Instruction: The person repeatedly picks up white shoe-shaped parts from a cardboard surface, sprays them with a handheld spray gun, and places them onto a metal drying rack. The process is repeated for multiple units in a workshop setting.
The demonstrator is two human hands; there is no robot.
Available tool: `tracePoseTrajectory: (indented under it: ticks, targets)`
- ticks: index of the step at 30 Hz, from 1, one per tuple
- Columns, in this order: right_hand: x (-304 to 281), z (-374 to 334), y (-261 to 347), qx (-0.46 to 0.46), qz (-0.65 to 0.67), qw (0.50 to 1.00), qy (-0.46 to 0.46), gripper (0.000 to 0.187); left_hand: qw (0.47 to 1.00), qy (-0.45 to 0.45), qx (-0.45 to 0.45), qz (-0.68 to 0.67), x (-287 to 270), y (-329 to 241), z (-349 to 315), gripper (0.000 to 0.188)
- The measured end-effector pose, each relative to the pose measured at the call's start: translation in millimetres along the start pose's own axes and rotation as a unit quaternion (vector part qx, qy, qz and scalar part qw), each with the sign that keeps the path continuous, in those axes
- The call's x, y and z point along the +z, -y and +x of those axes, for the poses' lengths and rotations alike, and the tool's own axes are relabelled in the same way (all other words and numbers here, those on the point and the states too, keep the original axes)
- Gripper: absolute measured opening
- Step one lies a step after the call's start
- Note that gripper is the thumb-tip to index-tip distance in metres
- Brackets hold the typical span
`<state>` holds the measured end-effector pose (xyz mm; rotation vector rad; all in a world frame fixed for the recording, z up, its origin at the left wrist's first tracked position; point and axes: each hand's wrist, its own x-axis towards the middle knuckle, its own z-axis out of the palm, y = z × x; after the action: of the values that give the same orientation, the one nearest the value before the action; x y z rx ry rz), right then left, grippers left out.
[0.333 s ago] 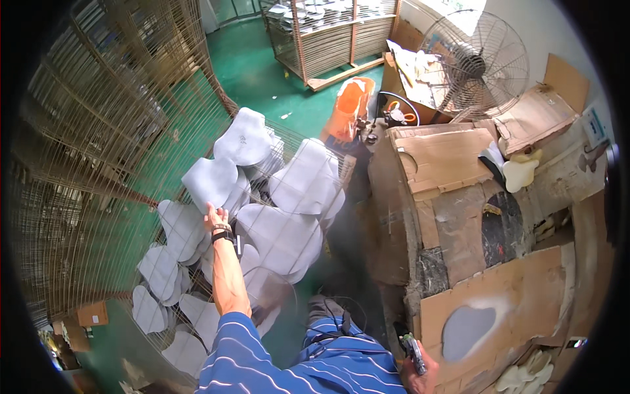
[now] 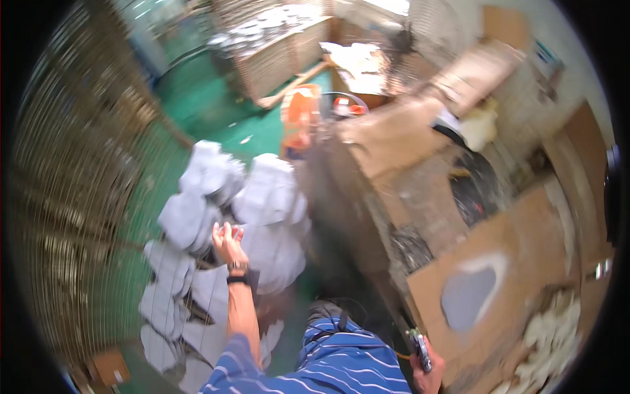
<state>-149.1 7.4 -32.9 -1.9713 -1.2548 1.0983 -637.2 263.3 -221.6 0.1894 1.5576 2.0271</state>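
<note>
My left hand point(image 2: 228, 241) hovers over stacks of pale grey, rounded flat pieces point(image 2: 267, 192). Its palm faces up, the fingers are loosely curled and apart, and nothing shows in them. My right hand point(image 2: 430, 369), low by the edge of the cardboard-covered bench, is wrapped round a metal spray gun point(image 2: 420, 350), partly cut off from sight by the fingers. On the cardboard point(image 2: 518, 226) just beyond it lies one grey flat piece point(image 2: 467, 299) with a whitish sprayed border around its right side.
A tall wire rack point(image 2: 72, 197) stands along the left. Behind the stacks are an orange bucket point(image 2: 300, 111) and a loaded wooden-framed rack point(image 2: 282, 62). A caged fan point(image 2: 436, 29) is at the back right. Crumpled cream material point(image 2: 551, 341) lies at the bench's near right.
My left hand has drawn back from a grey piece toward me and turned palm up. My view has swung, blurring the surroundings. The right hand keeps hold of the spray gun.
</note>
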Motion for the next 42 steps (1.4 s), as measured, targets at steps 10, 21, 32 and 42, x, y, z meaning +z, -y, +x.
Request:
tracePoseTrajectory:
  ticks: [10,21,32,42]
  targets:
    - [-45.8,-74.5,-58.5,0.038,-0.001,0.973,-0.229,0.06,0.735,0.616,-0.163,0.232,84.5,150.5,-246.8,0.031]
    - [-77.1,-130.4,-58.8,0.101,0.039,0.909,-0.402,0.057,0.473,0.645,-0.189,0.57,8.7,293.8,-199.5,0.038]
    - [-103.0,-115.2,-79.4,0.075,0.039,0.891,-0.446,0.057,0.508,0.484,-0.361,0.615,-52.6,299.7,-160.3,0.029]
    - [-93.7,-149.2,-83.2,0.113,0.028,0.922,-0.369,0.062,0.501,0.535,-0.343,0.588,-30.3,312.5,-194.1,0.036]
